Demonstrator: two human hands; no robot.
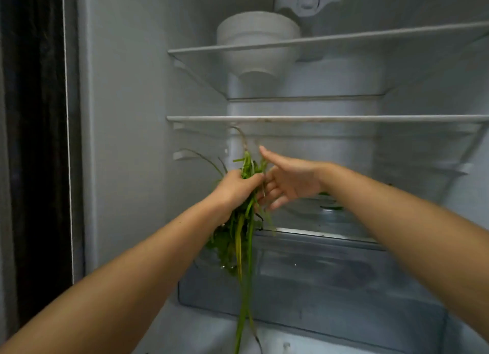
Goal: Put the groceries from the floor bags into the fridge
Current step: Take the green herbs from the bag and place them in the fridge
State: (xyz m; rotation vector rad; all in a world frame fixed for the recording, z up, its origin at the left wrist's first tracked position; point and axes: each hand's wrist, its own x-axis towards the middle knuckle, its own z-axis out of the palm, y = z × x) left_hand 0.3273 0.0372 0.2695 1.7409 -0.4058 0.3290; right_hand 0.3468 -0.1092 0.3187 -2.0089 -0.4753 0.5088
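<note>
My left hand (pixel 232 188) is clamped round the bunch of long green leafy stalks (pixel 244 221), mid-frame, in front of the lowest clear glass shelf (pixel 317 233) of the white fridge interior (pixel 127 115). My right hand (pixel 288 180) has its fingers spread, steadying the tops so nothing splays. Tails hang over the translucent grey crisper drawer (pixel 344 274). Stacked white bowls (pixel 258 33) sit upper centre, out of the way.

L hand (pixel 232 188) fisted, R hand (pixel 288 180) fingers loose, both arms outstretched.
</note>
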